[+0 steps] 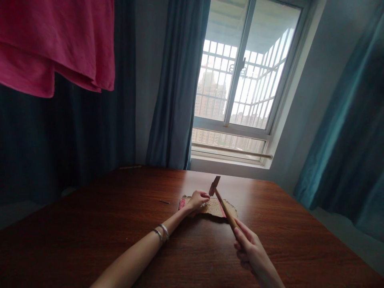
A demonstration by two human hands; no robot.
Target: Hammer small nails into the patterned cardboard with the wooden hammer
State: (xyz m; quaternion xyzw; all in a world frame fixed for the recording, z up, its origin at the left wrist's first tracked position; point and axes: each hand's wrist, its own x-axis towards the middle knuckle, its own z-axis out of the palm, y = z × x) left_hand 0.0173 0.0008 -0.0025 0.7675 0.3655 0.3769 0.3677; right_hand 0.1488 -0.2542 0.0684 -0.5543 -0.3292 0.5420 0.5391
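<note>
My right hand (250,244) is wrapped round the wooden handle of a hammer (225,210). The hammer's metal head is raised over a piece of cardboard (231,207), which lies flat with a ragged front edge and pink strips. At the cardboard's left part, my left hand (198,201) pinches a small red object (205,196), too small to name. Pale bits show just below those fingers, blurred. The hammer head stands to the right of the left fingertips, apart from them.
A thin metal piece like a nail (164,201) lies left of the cardboard on the brown wooden table (192,248). Behind the table are a barred window (234,80) and blue curtains (177,88). Pink cloth (60,44) hangs at the upper left.
</note>
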